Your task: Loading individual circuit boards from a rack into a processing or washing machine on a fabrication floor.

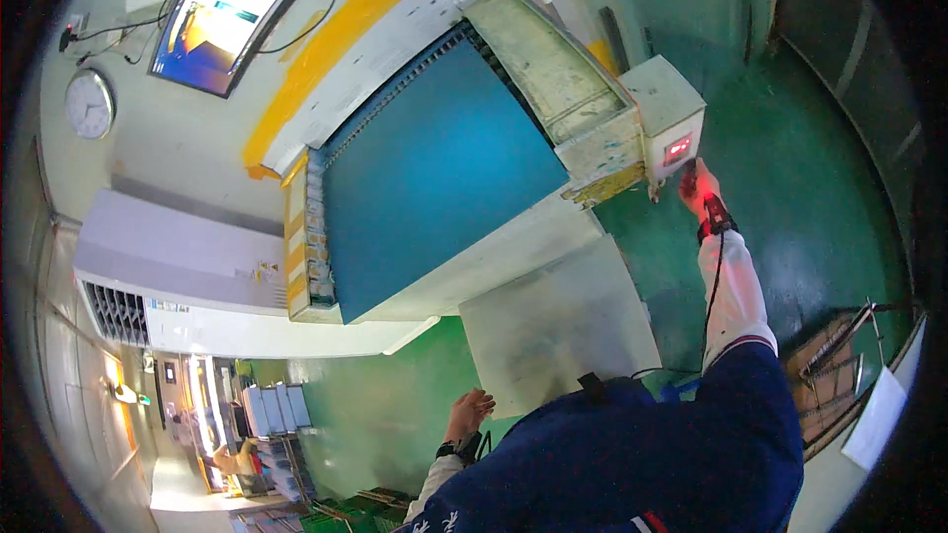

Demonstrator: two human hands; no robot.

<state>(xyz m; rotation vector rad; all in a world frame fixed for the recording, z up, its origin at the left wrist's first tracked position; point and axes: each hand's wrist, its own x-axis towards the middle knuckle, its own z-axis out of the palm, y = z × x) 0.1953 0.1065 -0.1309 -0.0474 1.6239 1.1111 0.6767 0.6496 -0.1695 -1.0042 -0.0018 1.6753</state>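
Observation:
My right hand (698, 188) reaches out to a pale control box (664, 109) at the right corner of a machine. Its fingers are closed at the box's lower edge, under a small red lit display (677, 150). What they grip there, if anything, is too small to make out. The machine carries a flat blue belt (434, 168), bordered by a worn pale side channel (543, 64). Low beside my body, my left hand (468, 415) hangs over the floor near a grey floor plate (558, 321). Its fingers are curled in, and nothing shows in them.
A long white air-conditioner-like unit (188, 257) stands left of the machine. On the wall are a lit screen (232, 10) and a round clock (90, 104). Green crates (360, 511) lie at lower left. A brown board with a metal frame (828, 375) sits at right.

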